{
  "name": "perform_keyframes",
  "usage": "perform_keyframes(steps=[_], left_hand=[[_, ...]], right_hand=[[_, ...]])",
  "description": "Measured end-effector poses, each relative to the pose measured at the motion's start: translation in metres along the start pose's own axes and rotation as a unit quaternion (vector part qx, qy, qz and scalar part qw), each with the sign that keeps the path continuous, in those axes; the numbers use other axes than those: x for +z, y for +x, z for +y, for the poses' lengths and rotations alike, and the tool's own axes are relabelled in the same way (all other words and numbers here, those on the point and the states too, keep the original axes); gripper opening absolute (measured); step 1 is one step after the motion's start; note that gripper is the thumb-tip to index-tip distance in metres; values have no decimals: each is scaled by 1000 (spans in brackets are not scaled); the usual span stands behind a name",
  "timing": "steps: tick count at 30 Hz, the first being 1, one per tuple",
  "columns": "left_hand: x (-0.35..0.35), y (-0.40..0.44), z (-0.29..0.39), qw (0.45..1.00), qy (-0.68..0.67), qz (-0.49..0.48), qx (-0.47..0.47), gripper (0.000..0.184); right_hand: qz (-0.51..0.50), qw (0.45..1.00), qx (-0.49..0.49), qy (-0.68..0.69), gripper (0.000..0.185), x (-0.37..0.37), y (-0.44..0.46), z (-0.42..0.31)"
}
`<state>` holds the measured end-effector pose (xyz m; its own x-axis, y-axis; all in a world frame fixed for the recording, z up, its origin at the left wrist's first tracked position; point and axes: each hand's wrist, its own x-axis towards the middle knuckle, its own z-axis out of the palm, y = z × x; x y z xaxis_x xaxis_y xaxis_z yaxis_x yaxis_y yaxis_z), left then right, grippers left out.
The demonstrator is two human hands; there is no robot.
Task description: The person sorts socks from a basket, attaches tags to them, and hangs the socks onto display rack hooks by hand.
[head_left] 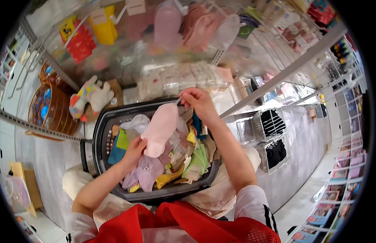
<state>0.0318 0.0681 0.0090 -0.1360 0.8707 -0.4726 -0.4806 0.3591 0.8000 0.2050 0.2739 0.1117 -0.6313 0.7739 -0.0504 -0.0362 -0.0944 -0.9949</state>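
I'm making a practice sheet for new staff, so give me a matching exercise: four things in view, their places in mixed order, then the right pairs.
1. Pale pink fabric sock
2. White plush toy with multicoloured patches
3. Black-and-white striped cloth
4. Bright yellow fabric item

A. In a white wire basket
B. Hanging at the picture's upper left
C. In the left hand, above a dark grey plastic basket
D. Just right of a brown wicker basket

Pairs: 1-C, 2-D, 3-A, 4-B
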Motion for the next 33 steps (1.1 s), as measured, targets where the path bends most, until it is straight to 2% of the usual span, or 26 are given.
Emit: perform_keyframes(steps=[1,4,5,9,12,18,21,24,27,30,33], left_hand=[[1,1,1,1000,5,0,-11,27],[12,-10,15,999,-5,-21,-30,28],[8,-9,12,999,4,-22,-27,29],[5,-7,6,999,15,-26,-45,29],[1,-2,0,998,24,-28,-50,29],[2,-2,-1,998,23,-30,-56,26],[2,-1,4,998,11,-35,-56,27],[-3,1,5,998,7,-35,-55,27],[-2,-2,10,998,3,-40,-52,29],[-2,-3,12,998,1,-41,-51,29],[-2,-3,12,998,3,-37,-55,29]], right_hand=[[18,1000,1,11,13,3,-3,-6],[37,990,-137,16,13,-1,-9,-24],[53,988,-135,48,13,-3,-15,-36],[135,969,-208,-16,13,-32,-20,-78],[216,955,-192,-72,14,-61,-5,-109],[358,897,-235,-110,16,-122,48,-147],[380,884,-238,-135,16,-141,66,-163],[379,867,-309,-92,15,-151,87,-166],[326,876,-355,-23,13,-155,100,-170],[278,909,-303,-70,14,-164,117,-170],[280,904,-305,-110,17,-164,118,-164]])
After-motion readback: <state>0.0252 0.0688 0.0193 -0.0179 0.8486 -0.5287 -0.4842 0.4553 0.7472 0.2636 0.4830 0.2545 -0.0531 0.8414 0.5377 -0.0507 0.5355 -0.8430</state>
